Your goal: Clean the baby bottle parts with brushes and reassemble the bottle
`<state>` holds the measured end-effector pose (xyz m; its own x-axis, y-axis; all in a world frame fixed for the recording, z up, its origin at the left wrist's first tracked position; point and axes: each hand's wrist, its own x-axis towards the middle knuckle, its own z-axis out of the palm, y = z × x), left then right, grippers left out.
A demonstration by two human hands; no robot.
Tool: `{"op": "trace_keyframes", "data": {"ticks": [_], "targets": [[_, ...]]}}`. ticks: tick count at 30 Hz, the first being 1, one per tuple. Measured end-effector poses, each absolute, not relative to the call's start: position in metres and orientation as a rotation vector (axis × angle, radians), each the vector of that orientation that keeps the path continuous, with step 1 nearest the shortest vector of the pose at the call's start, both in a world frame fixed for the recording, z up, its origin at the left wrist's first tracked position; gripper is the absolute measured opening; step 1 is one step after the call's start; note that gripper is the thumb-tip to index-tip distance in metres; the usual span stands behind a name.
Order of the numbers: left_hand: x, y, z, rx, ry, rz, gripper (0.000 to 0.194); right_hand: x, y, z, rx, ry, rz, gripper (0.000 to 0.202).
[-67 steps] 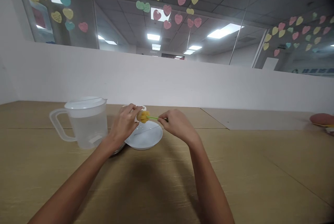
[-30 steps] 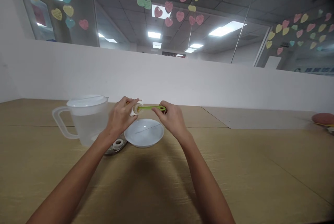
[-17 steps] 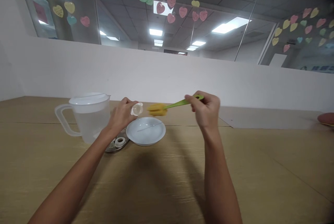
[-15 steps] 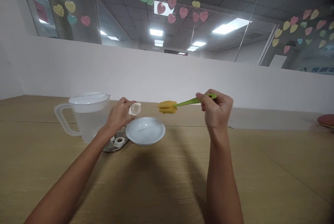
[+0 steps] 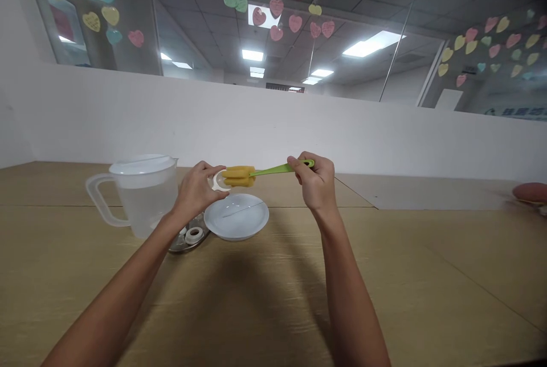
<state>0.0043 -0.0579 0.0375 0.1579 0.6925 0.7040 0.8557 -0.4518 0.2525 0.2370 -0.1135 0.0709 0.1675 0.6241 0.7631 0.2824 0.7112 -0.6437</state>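
Observation:
My left hand (image 5: 194, 189) is wrapped round a small clear bottle (image 5: 217, 181) with a whitish rim, its mouth turned to the right. Most of the bottle's body is hidden behind my fingers. In my right hand (image 5: 317, 182) is the light-green handle of a bottle brush (image 5: 240, 176) with a yellow sponge head. The brush lies nearly level, and the tip of its sponge is at the bottle's mouth. Below both sits a white bowl (image 5: 236, 231) on the table. A metal tray (image 5: 182, 249) holding a white ring (image 5: 194, 235) and other small parts shows partly behind my left forearm.
A lidded translucent pitcher (image 5: 147, 199) stands left of my left hand, its handle pointing left. A reddish object (image 5: 530, 192) lies at the far right edge. Behind the wooden table (image 5: 265, 304) rises a white wall (image 5: 273, 127) with glass above it.
My right hand has moved left with the bottle brush, bringing its sponge head from a gap away to the bottle's mouth. My left hand stays nearly in place with the bottle.

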Motion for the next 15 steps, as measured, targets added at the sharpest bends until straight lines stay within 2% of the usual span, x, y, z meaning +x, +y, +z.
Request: {"op": "trace_keyframes", "data": {"ticks": [15], "targets": [[0.013, -0.071, 0.039, -2.253, -1.391, -1.146, 0.049, 0.238, -0.085, 0.062, -0.707, -1.25, 0.573, 0.038]]}}
